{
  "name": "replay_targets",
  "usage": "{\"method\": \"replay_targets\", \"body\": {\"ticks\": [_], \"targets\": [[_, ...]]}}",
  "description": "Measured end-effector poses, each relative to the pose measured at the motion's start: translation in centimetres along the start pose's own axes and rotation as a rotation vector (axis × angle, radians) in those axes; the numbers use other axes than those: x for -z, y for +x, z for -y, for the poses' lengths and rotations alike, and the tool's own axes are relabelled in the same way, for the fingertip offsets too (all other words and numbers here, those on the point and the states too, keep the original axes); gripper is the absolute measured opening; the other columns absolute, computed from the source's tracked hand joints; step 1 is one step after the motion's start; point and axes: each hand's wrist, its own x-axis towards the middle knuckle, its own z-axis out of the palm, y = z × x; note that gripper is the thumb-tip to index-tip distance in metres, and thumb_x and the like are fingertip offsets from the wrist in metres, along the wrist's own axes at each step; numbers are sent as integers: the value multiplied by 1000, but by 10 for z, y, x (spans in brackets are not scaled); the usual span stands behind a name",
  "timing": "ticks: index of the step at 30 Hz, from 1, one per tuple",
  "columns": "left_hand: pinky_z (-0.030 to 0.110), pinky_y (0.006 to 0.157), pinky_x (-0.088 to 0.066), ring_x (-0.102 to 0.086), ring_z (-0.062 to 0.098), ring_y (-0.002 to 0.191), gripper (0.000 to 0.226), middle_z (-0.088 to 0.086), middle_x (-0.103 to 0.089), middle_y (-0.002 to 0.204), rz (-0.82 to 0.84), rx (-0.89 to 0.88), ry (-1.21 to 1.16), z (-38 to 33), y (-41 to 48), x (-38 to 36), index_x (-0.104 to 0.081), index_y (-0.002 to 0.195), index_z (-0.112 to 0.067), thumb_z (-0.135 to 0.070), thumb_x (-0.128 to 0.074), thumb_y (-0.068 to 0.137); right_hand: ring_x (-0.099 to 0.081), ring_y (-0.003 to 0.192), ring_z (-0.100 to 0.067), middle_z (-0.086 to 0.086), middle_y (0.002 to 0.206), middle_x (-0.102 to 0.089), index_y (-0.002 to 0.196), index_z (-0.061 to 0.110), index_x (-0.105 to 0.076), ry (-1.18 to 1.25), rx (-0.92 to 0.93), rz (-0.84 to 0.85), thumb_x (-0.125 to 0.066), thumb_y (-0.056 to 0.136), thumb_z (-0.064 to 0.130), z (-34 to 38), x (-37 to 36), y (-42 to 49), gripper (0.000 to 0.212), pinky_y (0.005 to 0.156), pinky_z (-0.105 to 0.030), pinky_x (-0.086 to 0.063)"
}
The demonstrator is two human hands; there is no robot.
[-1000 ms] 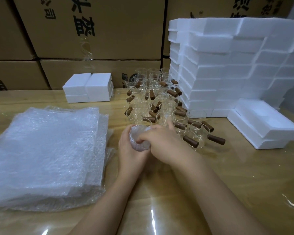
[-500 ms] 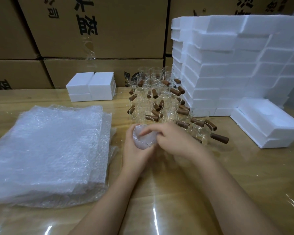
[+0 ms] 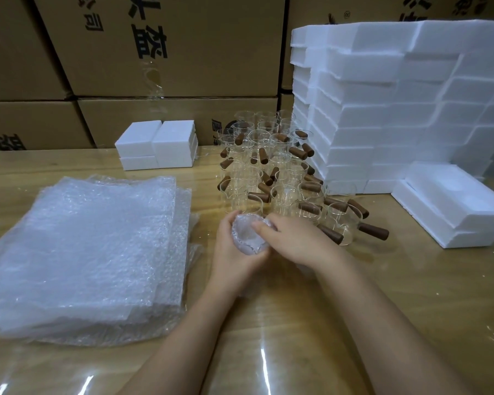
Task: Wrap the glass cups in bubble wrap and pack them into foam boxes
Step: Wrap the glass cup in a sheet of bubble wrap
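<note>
The wrapped cup is being held low over the table, just in front of the bare glass cups and to the right of the pile of bubble wrap.

Since a moment ago it is being tipped more toward the camera, so its round open end is now being shown. A second ago more of it was being hidden under the right hand. Now that hand is being kept more to the side, with only its fingertips at the rim.

This likely means the loose end of the wrap is being pushed down into the mouth of the cup. The wrapping of this one cup is probably being finished. It is not yet being put into a box. The open foam box is being left waiting well off to the right, beside the tall stack of foam boxes.

The cup is being cradled from below and from the left by the left hand, whose fingers are being curled round it. The right fingers are being bent over the edge, and the wrap is being pressed in by them.

The cup is being seen as a small, round, cloudy white bundle with a bumpy skin. No wooden handle is being seen on it, so where the handle lies cannot be told.
</note>
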Motion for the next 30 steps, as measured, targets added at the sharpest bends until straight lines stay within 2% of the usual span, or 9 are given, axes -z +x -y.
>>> {"method": "replay_targets", "body": {"ticks": [4,8,12,15,17,21,24,26,30], "targets": [[-6,78,-32,-45,-16,101,85,-29,-42,117,2,0,66,0,0,2,-35,136,-33,-22,-84,66,-44,66,-12,5,71,-46,69,25,-35,36,-47,13,-30,98,44,1,-8,2,35,52,-30,-25],[17,84,-37,-51,1,102,77,-28,-49,103,-2,42,172,3,1,1,-43,130,-30,-30,-84,65,-47,76,-22,3,70,-42,67,25,-33,15,-87,8,-29,97,40,2,-13,4,35,52,-30,-24],[11,84,-33,-44,-1,109,85,-12,-49,128,38,72,182,5,2,1,-39,139,-24,-30,-83,67,-48,82,-25,-3,80,-47,74,24,-35,-8,-104,7,-25,97,39,1,-15,4,30,58,-33,-28],[24,102,-32,-37,9,130,94,-3,-38,146,74,64,193,-1,0,3,-29,146,-24,-31,-82,69,-51,84,-26,-5,85,-51,73,23,-35,-40,-96,0,-24,98,40,2,-16,3,33,58,-33,-29],[34,111,-28,-32,14,136,95,-1,-33,149,92,-13,256,-9,-2,4,-23,149,-24,-32,-79,72,-55,91,-29,-10,95,-59,83,19,-44,-49,-90,-17,-23,100,44,2,-16,4,37,66,-34,-35],[40,113,-24,-29,14,137,83,-5,-33,146,126,-167,452,-24,-3,8,-23,149,-26,-33,-68,79,-58,103,-30,-8,109,-63,110,15,-55,-24,-81,-10,-22,97,58,3,-14,4,55,79,-38,-42],[40,111,-24,-30,14,135,76,-5,-37,143,121,-208,488,-37,-3,12,-31,145,-26,-42,-60,76,-59,97,-24,-2,106,-65,112,21,-56,-5,-73,-26,-26,96,61,2,-6,3,53,74,-36,-42],[41,108,-30,-39,15,128,70,-6,-47,133,92,-205,440,-43,-3,17,-48,133,-25,-50,-49,68,-60,90,-20,2,97,-66,109,23,-57,-9,-52,-41,-31,95,59,2,3,2,46,74,-35,-45],[33,101,-38,-49,14,118,23,-12,-50,113,42,-170,344,-50,0,20,-61,104,-25,-23,-62,80,-60,82,-10,11,92,-64,99,30,-61,88,-19,-106,-47,93,50,-6,29,-6,26,74,-33,-50]]}}
